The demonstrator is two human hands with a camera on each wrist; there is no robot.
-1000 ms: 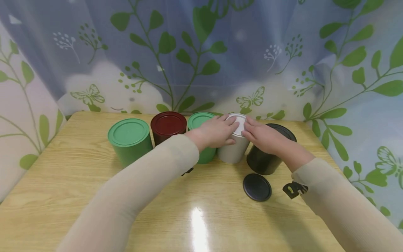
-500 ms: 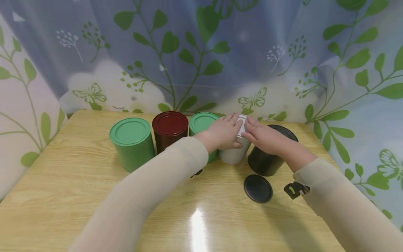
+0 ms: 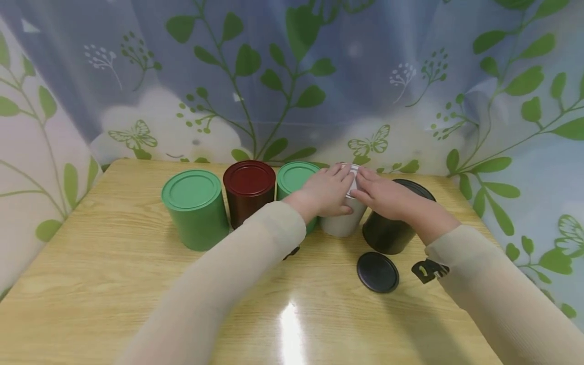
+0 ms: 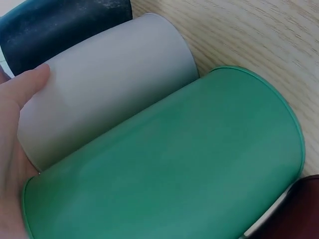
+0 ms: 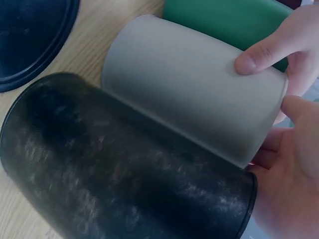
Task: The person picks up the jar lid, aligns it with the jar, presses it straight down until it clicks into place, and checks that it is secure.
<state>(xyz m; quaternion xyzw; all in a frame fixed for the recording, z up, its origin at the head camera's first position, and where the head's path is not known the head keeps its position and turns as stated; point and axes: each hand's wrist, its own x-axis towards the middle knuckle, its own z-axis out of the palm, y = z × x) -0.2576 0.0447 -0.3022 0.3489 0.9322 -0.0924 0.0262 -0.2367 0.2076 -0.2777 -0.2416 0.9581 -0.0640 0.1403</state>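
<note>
Pale and blue curtain (image 3: 255,66), printed with green leaves and butterflies, hangs behind a wood-grain tabletop (image 3: 91,284) that shines with a strip of reflected light near its front. Five cylindrical canisters stand in a row toward the back edge. From the person's left come a green canister (image 3: 201,223), a dark red canister (image 3: 248,205) just beside it, a second green canister (image 3: 294,177), a greyish-white canister (image 3: 339,225) and, at the right end, a black canister (image 3: 388,235).

Both hands are at the greyish-white canister, which stands between the second green one and the black one. The left hand (image 3: 326,192) lies over its white top (image 3: 353,190), fingers extended rather than clenched, with the thumb resting on the canister's side. The right hand (image 3: 383,195) reaches over the black canister to the same top from the other side, its fingers likewise fairly straight and gripping nothing. A round black lid (image 3: 377,272) lies on the tabletop in front of the black canister. Cream sleeves (image 3: 493,284) cover both forearms.
</note>
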